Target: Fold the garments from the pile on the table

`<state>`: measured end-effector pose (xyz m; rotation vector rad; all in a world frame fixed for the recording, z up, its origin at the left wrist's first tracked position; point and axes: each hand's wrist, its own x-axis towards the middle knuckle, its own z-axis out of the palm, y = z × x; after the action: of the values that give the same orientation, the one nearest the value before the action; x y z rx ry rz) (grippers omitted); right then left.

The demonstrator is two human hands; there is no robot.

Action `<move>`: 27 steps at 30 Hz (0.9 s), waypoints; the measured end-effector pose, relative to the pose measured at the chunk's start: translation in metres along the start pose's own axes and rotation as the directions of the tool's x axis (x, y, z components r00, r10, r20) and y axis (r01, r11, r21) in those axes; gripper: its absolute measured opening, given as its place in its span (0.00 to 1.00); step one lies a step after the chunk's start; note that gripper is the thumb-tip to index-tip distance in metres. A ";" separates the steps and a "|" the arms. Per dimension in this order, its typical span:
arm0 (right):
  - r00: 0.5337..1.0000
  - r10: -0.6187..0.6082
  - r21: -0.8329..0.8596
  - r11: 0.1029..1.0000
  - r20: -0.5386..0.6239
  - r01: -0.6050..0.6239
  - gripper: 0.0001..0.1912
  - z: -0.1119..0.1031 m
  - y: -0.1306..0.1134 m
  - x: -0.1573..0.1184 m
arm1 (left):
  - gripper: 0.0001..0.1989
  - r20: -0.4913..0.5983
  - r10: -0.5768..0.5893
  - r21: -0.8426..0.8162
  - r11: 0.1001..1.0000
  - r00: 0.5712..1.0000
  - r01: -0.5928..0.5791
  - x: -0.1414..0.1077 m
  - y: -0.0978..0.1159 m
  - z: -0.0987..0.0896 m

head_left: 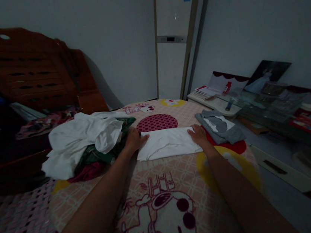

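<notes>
A white cloth [169, 143], folded into a flat rectangle, lies on the patterned table cover [162, 172]. At its far left corner is my left hand [134, 138], its thumb on top of the cloth and its fingers closed at the edge. My right hand [198, 134] pinches the far right corner in the same way, thumb over the fabric. To the left, a loose heap of white clothes [84, 134] rests on green and dark red ones. A folded grey garment [220, 127] with a white patch lies to the right of my right hand.
A wooden bench [26, 71] stands at the back left, with clothes on it. At right, a glass-topped cabinet [273, 114] holds papers, a picture and small items. A tall white appliance [173, 36] stands in the far corner.
</notes>
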<state>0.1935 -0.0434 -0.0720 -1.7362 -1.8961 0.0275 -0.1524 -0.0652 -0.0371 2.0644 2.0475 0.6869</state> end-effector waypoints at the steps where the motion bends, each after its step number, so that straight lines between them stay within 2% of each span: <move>1: 1.000 0.010 -0.009 1.000 0.016 -0.010 0.14 -0.001 -0.001 0.000 | 0.19 0.018 0.001 0.002 1.000 1.000 -0.001 0.001 0.000 0.000; 9: 0.998 0.054 -0.019 0.998 0.033 -0.054 0.11 -0.011 -0.010 0.001 | 0.17 0.037 -0.015 0.020 1.000 0.999 0.015 0.002 0.006 -0.005; 14: 0.997 0.074 0.174 0.982 0.017 -0.076 0.10 -0.017 -0.011 0.003 | 0.18 -0.018 0.000 -0.035 0.999 1.000 -0.001 -0.003 0.009 -0.009; 19: 0.995 0.044 0.382 0.924 -0.084 -0.009 0.09 -0.023 -0.015 0.000 | 0.15 -0.050 -0.081 -0.111 0.991 0.995 0.076 -0.005 0.016 -0.016; 23: 0.987 0.124 0.552 0.832 -0.100 -0.049 0.14 -0.028 -0.020 0.000 | 0.17 0.067 -0.140 -0.176 0.973 0.988 0.150 -0.003 0.016 -0.021; 27: 0.958 0.284 0.704 0.672 0.042 -0.230 0.24 -0.033 -0.019 0.000 | 0.17 0.244 -0.189 -0.342 0.901 0.951 0.267 -0.006 0.009 -0.026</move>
<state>0.1895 -0.0578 -0.0372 -1.3983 -1.2942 0.7051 -0.1554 -0.0774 -0.0118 1.5828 1.8358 0.7190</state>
